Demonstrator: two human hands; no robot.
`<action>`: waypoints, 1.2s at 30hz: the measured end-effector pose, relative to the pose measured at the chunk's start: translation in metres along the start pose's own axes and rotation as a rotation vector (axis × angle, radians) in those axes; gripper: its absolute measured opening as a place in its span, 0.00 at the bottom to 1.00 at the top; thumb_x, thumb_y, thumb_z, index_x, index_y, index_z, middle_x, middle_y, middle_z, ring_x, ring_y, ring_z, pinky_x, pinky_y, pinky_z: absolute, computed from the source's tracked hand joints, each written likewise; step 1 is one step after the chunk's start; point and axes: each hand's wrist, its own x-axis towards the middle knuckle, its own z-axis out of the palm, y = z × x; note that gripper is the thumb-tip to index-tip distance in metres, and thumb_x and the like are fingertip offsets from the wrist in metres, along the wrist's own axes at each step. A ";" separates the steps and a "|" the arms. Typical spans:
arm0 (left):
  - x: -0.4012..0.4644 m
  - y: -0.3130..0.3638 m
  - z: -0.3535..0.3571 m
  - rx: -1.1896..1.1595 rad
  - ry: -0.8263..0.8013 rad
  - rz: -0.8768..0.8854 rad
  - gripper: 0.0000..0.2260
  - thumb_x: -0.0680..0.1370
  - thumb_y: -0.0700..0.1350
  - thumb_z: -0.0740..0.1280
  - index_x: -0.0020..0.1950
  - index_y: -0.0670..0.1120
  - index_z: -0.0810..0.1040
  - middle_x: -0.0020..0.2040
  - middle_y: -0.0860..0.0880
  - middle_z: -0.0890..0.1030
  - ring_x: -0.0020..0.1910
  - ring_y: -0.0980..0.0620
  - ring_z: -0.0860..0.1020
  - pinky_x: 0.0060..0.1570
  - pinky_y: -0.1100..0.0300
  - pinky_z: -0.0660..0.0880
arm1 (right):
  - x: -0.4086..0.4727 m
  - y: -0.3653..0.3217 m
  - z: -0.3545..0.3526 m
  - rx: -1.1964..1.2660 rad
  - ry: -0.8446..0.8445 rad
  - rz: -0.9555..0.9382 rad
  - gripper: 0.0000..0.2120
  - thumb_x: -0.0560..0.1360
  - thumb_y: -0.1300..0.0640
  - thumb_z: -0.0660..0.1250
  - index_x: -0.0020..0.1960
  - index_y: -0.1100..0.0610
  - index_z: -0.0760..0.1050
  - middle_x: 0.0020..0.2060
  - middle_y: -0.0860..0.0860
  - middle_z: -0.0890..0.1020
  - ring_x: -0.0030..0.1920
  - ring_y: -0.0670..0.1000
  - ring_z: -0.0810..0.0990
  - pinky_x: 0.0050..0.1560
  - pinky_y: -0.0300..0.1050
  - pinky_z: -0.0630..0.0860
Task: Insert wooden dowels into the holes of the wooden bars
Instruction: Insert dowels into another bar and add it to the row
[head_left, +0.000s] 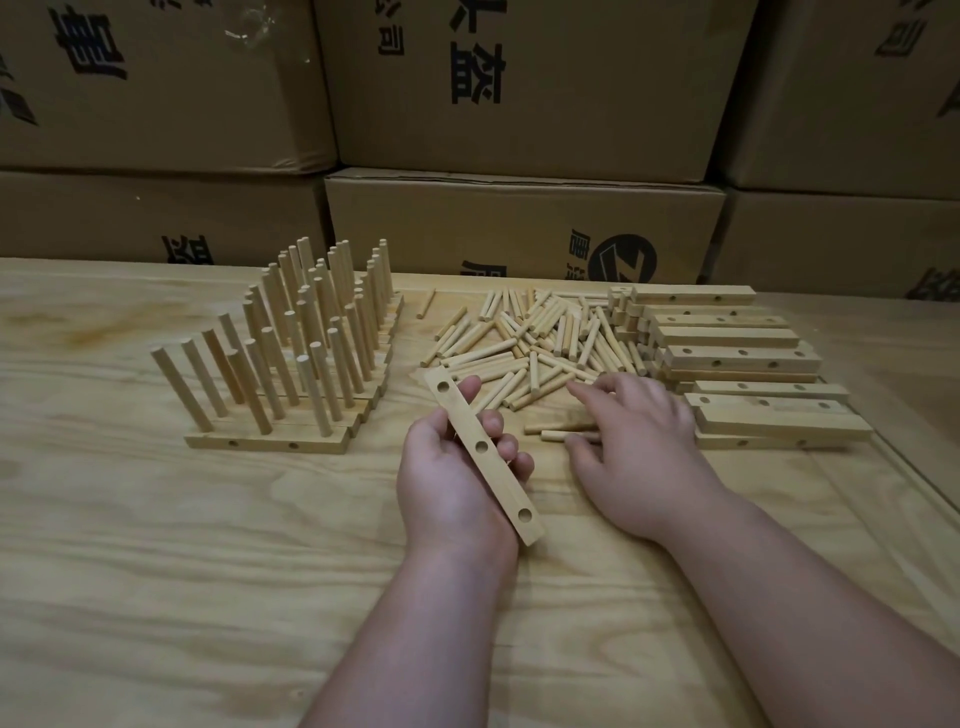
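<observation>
The left hand (452, 488) grips a long, flat, pale wooden bar with three round holes (483, 457). Its fingers (506, 447) curl round the far edge of the bar, and the thumb side holds the near edge. The bar is lifted off the light wooden worktop (156, 545) and tilts, with its holes facing up. All three holes are empty.

The right hand (631, 447) reaches over the pile of short, round, pale wooden dowels (524, 343). Its fingers are spread and loose, and they hold nothing yet. Two loose dowels (563, 431) lie just under this hand, apart from the big pile.

The step now seems to be picking a dowel for the bar. It would be best to take one of the two loose dowels, since they are easy to pinch alone. Pinch it near one end, so the other end is free to go in the hole. Keep the bar steady and flat in the left hand. Stand the dowel straight over a hole, then push it down. If it goes in tilted, it may jam.

To the left stand finished bars with upright dowels (291, 353). To the right is a stack of empty wooden bars (737, 358). Brown cardboard boxes (519, 93) fill the back.
</observation>
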 end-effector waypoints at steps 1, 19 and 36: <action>0.000 0.000 0.000 0.002 0.000 0.000 0.14 0.79 0.46 0.57 0.56 0.47 0.81 0.32 0.49 0.72 0.26 0.52 0.68 0.31 0.58 0.67 | 0.000 0.000 0.000 -0.015 0.001 0.022 0.23 0.78 0.42 0.58 0.72 0.42 0.67 0.71 0.47 0.65 0.72 0.50 0.56 0.74 0.56 0.50; 0.000 0.001 0.000 -0.017 0.003 -0.011 0.14 0.79 0.46 0.57 0.56 0.47 0.81 0.32 0.50 0.72 0.26 0.52 0.68 0.31 0.59 0.66 | -0.001 -0.004 -0.003 0.023 0.036 0.052 0.25 0.77 0.41 0.61 0.71 0.49 0.71 0.67 0.46 0.75 0.68 0.51 0.70 0.68 0.54 0.66; -0.001 0.001 0.002 -0.011 0.001 -0.020 0.14 0.79 0.46 0.58 0.55 0.47 0.81 0.31 0.50 0.73 0.26 0.52 0.68 0.31 0.58 0.65 | -0.003 -0.003 0.001 0.035 -0.006 0.020 0.20 0.79 0.40 0.59 0.69 0.44 0.73 0.56 0.41 0.72 0.64 0.48 0.67 0.65 0.51 0.60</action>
